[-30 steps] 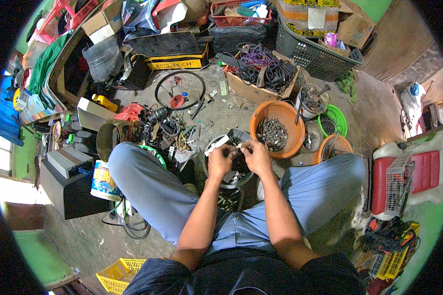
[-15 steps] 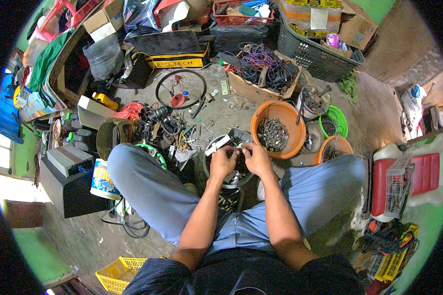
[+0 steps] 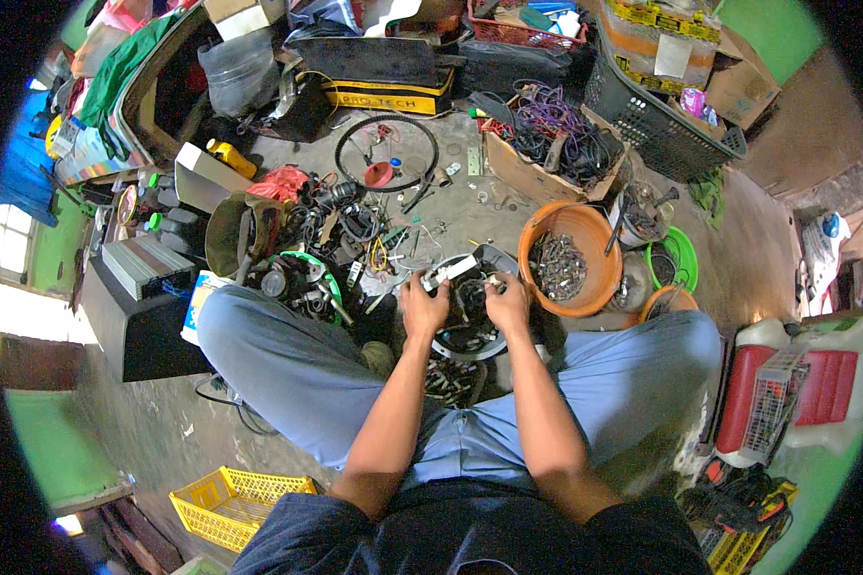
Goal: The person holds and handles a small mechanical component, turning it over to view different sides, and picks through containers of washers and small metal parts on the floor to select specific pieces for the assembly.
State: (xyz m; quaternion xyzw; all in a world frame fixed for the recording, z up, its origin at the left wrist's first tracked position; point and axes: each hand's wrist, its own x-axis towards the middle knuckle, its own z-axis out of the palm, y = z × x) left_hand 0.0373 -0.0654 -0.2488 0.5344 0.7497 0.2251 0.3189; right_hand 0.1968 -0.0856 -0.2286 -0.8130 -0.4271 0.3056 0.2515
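Both hands are over a grey-rimmed bucket (image 3: 479,351) of dark small parts between my legs. My left hand (image 3: 424,307) is closed around a white strip-like plastic piece (image 3: 455,272), which sticks out toward the bucket's far side. My right hand (image 3: 508,305) pinches a small pale metallic-looking bit at its fingertips, too small to name. Right beside that hand, an orange basin (image 3: 599,283) contains a heap of small metal parts (image 3: 558,265). Below the bucket, another pile of small dark pieces (image 3: 448,381) lies between my thighs.
A tangle of cables and parts (image 3: 355,220) covers the floor at left, beside a green-rimmed tub (image 3: 331,278). A black ring-shaped belt (image 3: 435,158) lies ahead. Beyond the basin stand a cardboard box of wires (image 3: 518,177) and a green bucket (image 3: 688,251). A yellow crate (image 3: 192,513) sits behind left.
My hands, close together before, have moved apart, the left still with the white piece. The whole view has shifted, so the surroundings appear farther right.
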